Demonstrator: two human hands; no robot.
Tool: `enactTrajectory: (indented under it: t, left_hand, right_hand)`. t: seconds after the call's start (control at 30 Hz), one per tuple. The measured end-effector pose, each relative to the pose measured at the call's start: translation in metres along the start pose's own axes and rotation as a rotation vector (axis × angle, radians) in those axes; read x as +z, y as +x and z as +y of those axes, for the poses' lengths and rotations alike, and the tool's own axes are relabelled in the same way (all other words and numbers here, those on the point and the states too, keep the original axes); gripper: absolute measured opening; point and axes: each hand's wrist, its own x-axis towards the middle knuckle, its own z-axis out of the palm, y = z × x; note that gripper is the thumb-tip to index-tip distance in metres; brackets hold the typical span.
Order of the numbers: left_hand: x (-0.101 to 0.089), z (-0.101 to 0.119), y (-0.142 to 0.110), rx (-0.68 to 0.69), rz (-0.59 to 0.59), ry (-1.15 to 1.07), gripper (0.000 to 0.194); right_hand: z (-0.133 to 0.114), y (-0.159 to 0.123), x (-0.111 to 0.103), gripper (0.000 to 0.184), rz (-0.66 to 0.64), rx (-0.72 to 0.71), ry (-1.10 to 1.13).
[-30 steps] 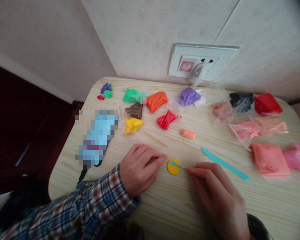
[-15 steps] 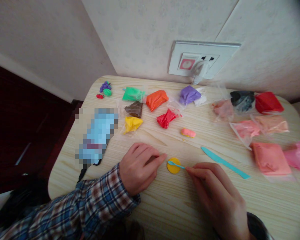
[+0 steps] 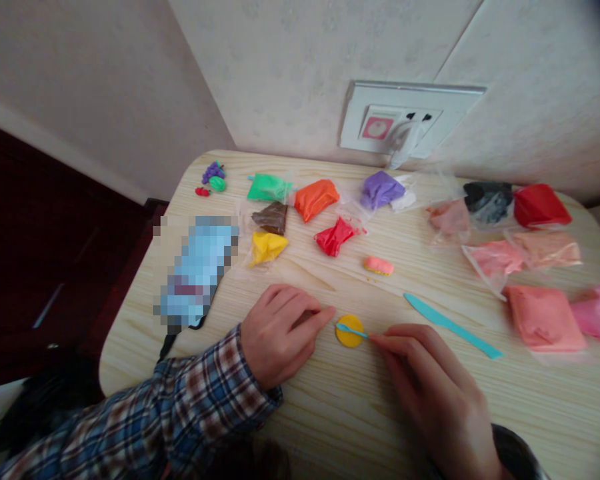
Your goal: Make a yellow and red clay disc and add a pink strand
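Note:
A flat yellow clay disc (image 3: 349,340) lies on the table between my two hands. My right hand (image 3: 430,390) pinches a thin light-blue modelling tool (image 3: 356,333) with a small spoon-like tip. That tip lies across the top of the disc; I cannot tell how hard it presses. To the left, my left hand (image 3: 283,337) rests on the wood, fingers loosely bent and index finger stretched toward the disc's edge, with nothing visible in it. A turquoise plastic clay knife (image 3: 453,327) lies above my right hand. Behind the disc sits a small pink-and-yellow clay piece (image 3: 379,265).
Bagged clay in several colours lies along the back, including yellow (image 3: 267,247), red (image 3: 336,237) and purple (image 3: 383,190); more bags, such as salmon pink (image 3: 546,320), lie right. Small clay fruits (image 3: 214,177) sit back left, near a blurred phone (image 3: 200,270). A wall socket (image 3: 413,120) is behind.
The blue tool has shifted slightly left over the yellow disc along with my right hand. My left hand stays in place. The whole view has tilted a little.

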Motion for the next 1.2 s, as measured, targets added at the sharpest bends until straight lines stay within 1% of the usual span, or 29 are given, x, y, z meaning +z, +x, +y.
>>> enactTrajectory:
  t: [0.07,0.2,0.4,0.53,0.7,0.83,1.0,1.2]
  left_hand:
    - [0.0,0.0,0.0,-0.001,-0.001,-0.005,0.028]
    - [-0.001,-0.001,-0.002,-0.023,-0.013,-0.022,0.029]
    - [-0.001,-0.001,-0.002,-0.031,-0.024,-0.039,0.03]
    - [-0.002,-0.001,-0.001,-0.042,-0.02,-0.026,0.029]
    - [-0.003,-0.001,0.0,-0.014,0.002,-0.001,0.028]
    - [-0.007,0.0,0.0,-0.001,-0.005,-0.043,0.027]
    - [-0.011,0.001,0.0,0.008,-0.003,-0.039,0.027]
    - [-0.012,0.002,0.001,0.006,-0.025,-0.026,0.026]
  right_hand:
    - [0.0,0.0,-0.001,0.013,-0.004,0.01,0.0]
    - [0.0,0.0,-0.002,0.013,0.019,-0.014,0.022]
    - [0.001,-0.003,0.0,0.014,-0.036,0.0,0.026]
    - [0.001,-0.003,0.0,0.013,-0.025,-0.001,0.033]
    - [0.0,-0.001,-0.001,0.014,-0.025,-0.005,0.023]
    - [0.0,-0.001,-0.002,0.016,-0.057,0.004,0.009]
    - [0.002,-0.004,-0.003,0.016,-0.041,-0.039,0.042]
    - [0.001,-0.002,-0.002,0.015,-0.027,-0.033,0.003]
